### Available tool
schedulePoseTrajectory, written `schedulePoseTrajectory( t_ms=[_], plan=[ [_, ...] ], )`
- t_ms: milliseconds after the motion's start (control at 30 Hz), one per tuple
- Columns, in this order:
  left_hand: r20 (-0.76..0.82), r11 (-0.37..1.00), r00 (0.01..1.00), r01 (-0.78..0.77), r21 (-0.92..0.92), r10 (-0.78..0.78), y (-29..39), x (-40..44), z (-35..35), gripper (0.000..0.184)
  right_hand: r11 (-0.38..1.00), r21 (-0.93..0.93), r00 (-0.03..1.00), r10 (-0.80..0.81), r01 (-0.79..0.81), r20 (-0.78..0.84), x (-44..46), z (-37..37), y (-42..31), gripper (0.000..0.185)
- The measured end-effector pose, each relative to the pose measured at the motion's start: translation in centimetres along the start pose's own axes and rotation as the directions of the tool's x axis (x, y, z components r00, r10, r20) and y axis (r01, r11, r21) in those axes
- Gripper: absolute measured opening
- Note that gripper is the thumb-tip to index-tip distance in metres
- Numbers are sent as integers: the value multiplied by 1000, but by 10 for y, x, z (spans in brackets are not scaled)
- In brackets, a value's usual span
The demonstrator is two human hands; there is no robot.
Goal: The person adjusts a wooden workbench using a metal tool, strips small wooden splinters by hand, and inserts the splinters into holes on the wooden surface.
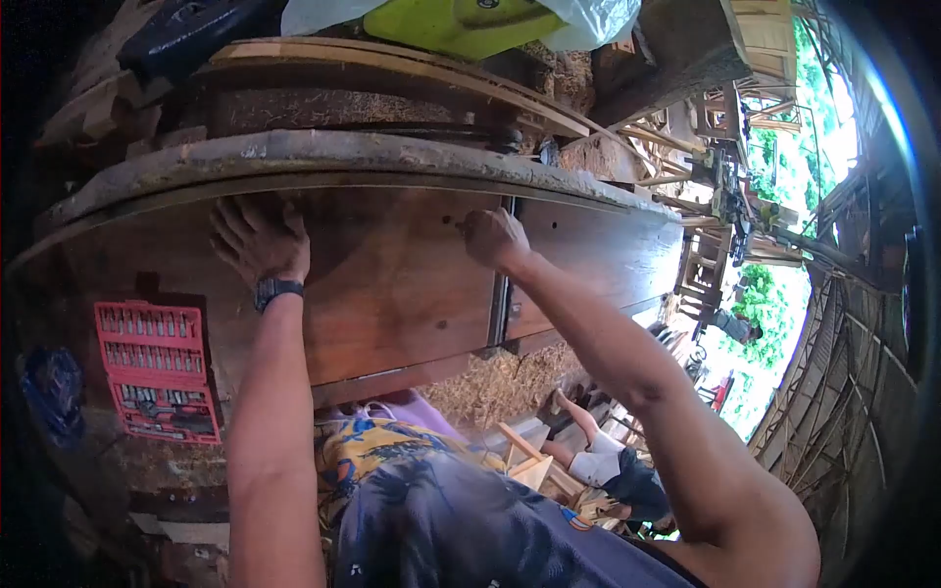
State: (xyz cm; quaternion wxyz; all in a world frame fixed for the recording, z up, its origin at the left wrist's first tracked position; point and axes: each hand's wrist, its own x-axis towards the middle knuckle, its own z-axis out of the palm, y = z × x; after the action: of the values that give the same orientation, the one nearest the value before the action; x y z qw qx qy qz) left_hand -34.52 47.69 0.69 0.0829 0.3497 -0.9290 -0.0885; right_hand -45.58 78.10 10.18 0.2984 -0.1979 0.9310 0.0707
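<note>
My left hand [260,240] lies flat on a brown wooden panel [392,294], fingers spread, with a dark watch on the wrist. Farther right, my right hand [495,240] is closed in a fist low over the same panel. Its fingers seem to pinch something small and dark by a hole, but I cannot make out what. A dark metal strip [500,314] crosses the wood just beside this hand. Left of my left forearm sits an open red socket set case [101,343] with rows of sockets and a ratchet.
A thick rough-edged plank [392,152] runs along the panel's far side. Beyond it are a yellow-green object [451,29] in clear plastic and a black round item [186,34]. A blue plastic bag [54,397] lies far left. A person [613,470] is at lower right, near wood offcuts.
</note>
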Motion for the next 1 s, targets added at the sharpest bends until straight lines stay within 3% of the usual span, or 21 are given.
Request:
schedulePoseTrajectory(
  t_ms=[100, 267, 400, 500, 600, 700, 833, 900, 1000],
  plan=[
    [40, 1000, 999, -5, 2, 5, -1, 0, -2, 78, 990, -57, 991, -132, 132, -6, 3, 2, 1, 20],
    [35, 1000, 999, -2, 6, 2, 0, 1, -6, 78, 976, -97, 981, -191, 193, 30, 9, -7, -12, 18],
    [-1, 998, 1000, -8, -58, 8, -2, 1, -1, 78, 964, -120, 968, -222, 236, 118, 17, -9, -7, 26],
    [-13, 999, 999, -33, -25, 33, -1, 1, -3, 78, 953, -115, 958, -271, 281, 97, 23, -5, -2, 31],
    [12, 1000, 1000, -14, 0, 14, -1, 1, -1, 78, 894, -249, 925, -339, 374, 171, 32, 1, 1, 31],
    [-12, 1000, 1000, 1, 12, -1, 0, 1, 3, 78, 856, -328, 915, -396, 400, 81, 25, 9, -3, 39],
    [-121, 997, 990, -73, -21, 69, -7, -3, 19, 79, 941, -131, 949, -302, 312, 95, 16, 1, -11, 31],
    [-186, 992, 977, -118, -50, 106, -7, -2, 19, 80, 934, -90, 937, -340, 346, 78, 13, 0, -10, 30],
    [-108, 996, 990, -87, 15, 88, -13, -2, 25, 82, 941, -100, 907, -279, 324, 317, 25, -4, -16, 33]
  ],
)
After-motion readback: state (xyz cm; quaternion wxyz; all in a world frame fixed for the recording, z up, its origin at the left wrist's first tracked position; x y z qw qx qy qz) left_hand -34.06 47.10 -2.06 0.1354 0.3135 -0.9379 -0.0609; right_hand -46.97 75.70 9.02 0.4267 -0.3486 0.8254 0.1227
